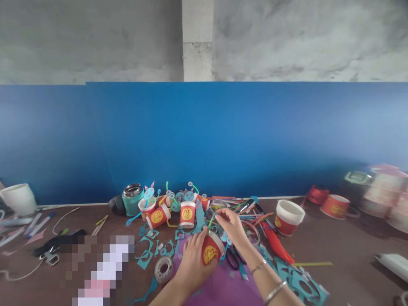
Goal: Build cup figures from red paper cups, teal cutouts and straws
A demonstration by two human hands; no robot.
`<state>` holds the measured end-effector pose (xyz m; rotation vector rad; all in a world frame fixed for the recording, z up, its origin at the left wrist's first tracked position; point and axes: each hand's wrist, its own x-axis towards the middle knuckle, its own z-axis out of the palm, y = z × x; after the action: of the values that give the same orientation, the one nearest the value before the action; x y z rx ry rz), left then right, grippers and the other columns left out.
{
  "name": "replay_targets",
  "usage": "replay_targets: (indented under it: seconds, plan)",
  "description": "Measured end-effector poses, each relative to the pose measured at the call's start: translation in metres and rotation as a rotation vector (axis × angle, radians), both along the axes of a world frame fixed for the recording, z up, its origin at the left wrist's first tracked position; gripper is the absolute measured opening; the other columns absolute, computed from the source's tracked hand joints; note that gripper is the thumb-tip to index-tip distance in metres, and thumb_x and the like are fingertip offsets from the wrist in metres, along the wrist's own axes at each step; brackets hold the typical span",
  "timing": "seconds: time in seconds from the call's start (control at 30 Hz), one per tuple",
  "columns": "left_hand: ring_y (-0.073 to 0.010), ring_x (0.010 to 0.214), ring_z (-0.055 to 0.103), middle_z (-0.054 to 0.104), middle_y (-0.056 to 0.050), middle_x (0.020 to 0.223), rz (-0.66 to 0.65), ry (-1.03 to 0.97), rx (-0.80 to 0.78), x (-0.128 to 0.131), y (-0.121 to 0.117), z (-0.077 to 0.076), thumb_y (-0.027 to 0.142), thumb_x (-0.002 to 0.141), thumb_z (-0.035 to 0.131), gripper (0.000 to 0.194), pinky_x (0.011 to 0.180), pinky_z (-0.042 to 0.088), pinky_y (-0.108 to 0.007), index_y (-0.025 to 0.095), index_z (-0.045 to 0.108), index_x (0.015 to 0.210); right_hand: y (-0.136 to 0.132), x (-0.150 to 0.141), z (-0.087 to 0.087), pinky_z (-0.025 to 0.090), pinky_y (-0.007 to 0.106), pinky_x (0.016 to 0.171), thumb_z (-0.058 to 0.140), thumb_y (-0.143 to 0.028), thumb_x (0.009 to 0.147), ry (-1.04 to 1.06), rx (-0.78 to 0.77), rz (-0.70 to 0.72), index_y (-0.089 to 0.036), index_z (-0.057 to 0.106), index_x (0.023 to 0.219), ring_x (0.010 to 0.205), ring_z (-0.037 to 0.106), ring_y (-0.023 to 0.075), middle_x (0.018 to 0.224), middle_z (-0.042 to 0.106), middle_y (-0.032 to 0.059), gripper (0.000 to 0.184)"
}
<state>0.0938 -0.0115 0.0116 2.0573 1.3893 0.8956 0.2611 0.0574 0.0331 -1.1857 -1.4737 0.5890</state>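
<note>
My left hand (193, 259) is wrapped round a red paper cup (213, 250) with a gold emblem, holding it tilted above a purple sheet (223, 289). A green straw (210, 223) sticks up from the cup. My right hand (230, 223) hovers just above the cup's rim, its fingertips pinched on something small that I cannot make out. Black-handled scissors (234, 257) lie just right of the cup.
Several finished red cups with teal cut-outs (187, 213) stand behind, beside a teal flask (132, 198). A tape roll (163, 269) and teal paper scraps (299, 282) lie near. A white-and-red cup (288, 217) stands right. A white bowl (19, 198) sits far left. Blue board (204, 136) backs the table.
</note>
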Motion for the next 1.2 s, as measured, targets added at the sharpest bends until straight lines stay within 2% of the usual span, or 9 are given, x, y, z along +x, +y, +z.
replay_targets:
  seconds: [0.27,0.5,1.0,1.2]
  plan:
    - [-0.0311,0.121,0.045,0.052,-0.014,0.132,0.006,-0.009,-0.007,0.0007,0.0006,-0.0004,0.028,0.069,0.059,0.073,0.103,0.032,-0.046,0.017,0.040,0.138,-0.0020,0.0038,0.0077,0.044,0.027,0.061,0.059,-0.036,0.073,0.024,0.021,0.021,-0.017,0.063,0.073,0.062,0.055,0.0165,0.067,0.063,0.0018,0.019]
    - [-0.0311,0.121,0.044,0.052,-0.014,0.132,0.003,-0.018,-0.016,0.0001,0.0000,0.0025,0.028,0.068,0.059,0.072,0.104,0.031,-0.045,0.017,0.041,0.137,-0.0016,0.0030,0.0054,0.044,0.026,0.057,0.060,-0.037,0.072,0.034,0.008,0.020,-0.017,0.064,0.072,0.058,0.054,0.0154,0.065,0.063,0.0014,0.020]
    - [-0.0308,0.122,0.044,0.052,-0.013,0.132,-0.009,-0.015,0.001,-0.0003,0.0023,-0.0004,0.027,0.067,0.060,0.073,0.105,0.031,-0.045,0.018,0.040,0.137,-0.0001,0.0029,0.0033,0.045,0.027,0.057,0.060,-0.035,0.071,0.050,-0.015,0.036,-0.017,0.063,0.071,0.059,0.056,0.0163,0.065,0.064,0.0012,0.018]
    - [-0.0313,0.120,0.046,0.053,-0.014,0.130,-0.007,-0.014,-0.015,0.0000,0.0002,0.0034,0.028,0.068,0.059,0.073,0.103,0.033,-0.044,0.017,0.041,0.137,0.0006,0.0038,0.0024,0.045,0.027,0.056,0.061,-0.034,0.069,0.070,-0.015,0.042,-0.017,0.063,0.069,0.058,0.056,0.0164,0.062,0.063,0.0009,0.017]
